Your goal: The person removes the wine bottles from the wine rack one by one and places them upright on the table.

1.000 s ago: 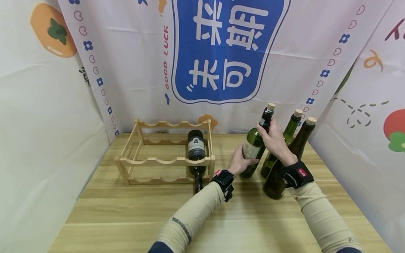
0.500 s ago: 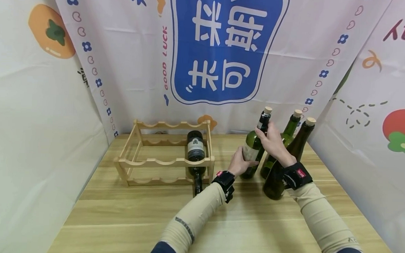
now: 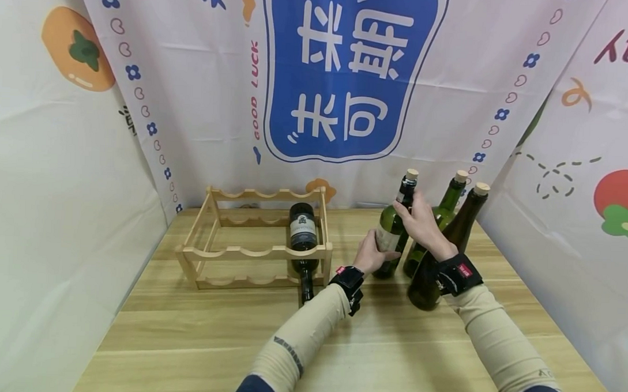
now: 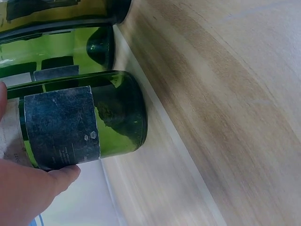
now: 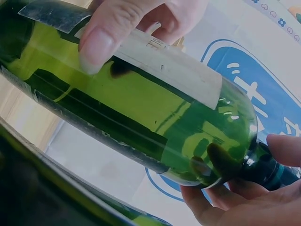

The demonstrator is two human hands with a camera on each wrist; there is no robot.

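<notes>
A green wine bottle (image 3: 390,236) with a cork and a pale label is held between both hands at the right of the table. My left hand (image 3: 370,254) grips its lower body, the thumb (image 4: 63,178) lying along the dark back label in the left wrist view. Higher up, my right hand (image 3: 424,226) holds the bottle around its shoulder and neck; its fingers (image 5: 211,202) curl under the shoulder in the right wrist view. The bottle's base is at or close to the tabletop; I cannot tell whether it touches.
Two more corked bottles, one green (image 3: 449,198) and one darker brown-green (image 3: 461,224), stand upright just right of the held one. A wooden wine rack (image 3: 255,251) sits left, with a dark labelled bottle (image 3: 303,227) lying in its rightmost slot, neck toward me. Printed cloth (image 3: 207,117) hangs behind.
The top of the held bottle has shifted a little left and down, the right hand moving with it. The left hand keeps its grip low on the body; rack and other bottles stay put.
</notes>
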